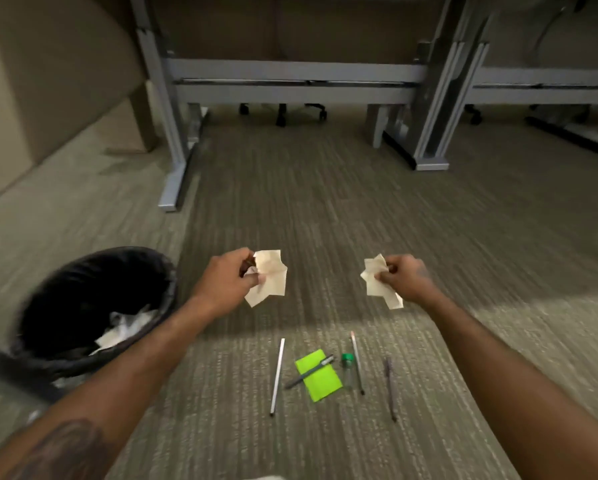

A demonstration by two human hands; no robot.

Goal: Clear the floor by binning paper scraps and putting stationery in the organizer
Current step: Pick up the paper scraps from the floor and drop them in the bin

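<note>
My left hand [226, 280] grips a crumpled cream paper scrap [271, 277] above the carpet. My right hand [404, 277] grips a second crumpled paper scrap [377, 282]. A black-lined bin [152, 271] with paper inside stands at the left, beside my left forearm. On the carpet below my hands lie a white pencil [277, 375], a green sticky-note pad [318, 374] with a grey pen [308, 372] across it, a small green-capped tube [347, 365], another pencil [357, 362] and a dark pen [390, 389]. No organizer is in view.
Grey desk legs [173, 157] and a crossbar [290, 76] stand ahead, with another desk frame [432, 133] to the right. Chair casters show under the desks. A tan partition wall runs along the left.
</note>
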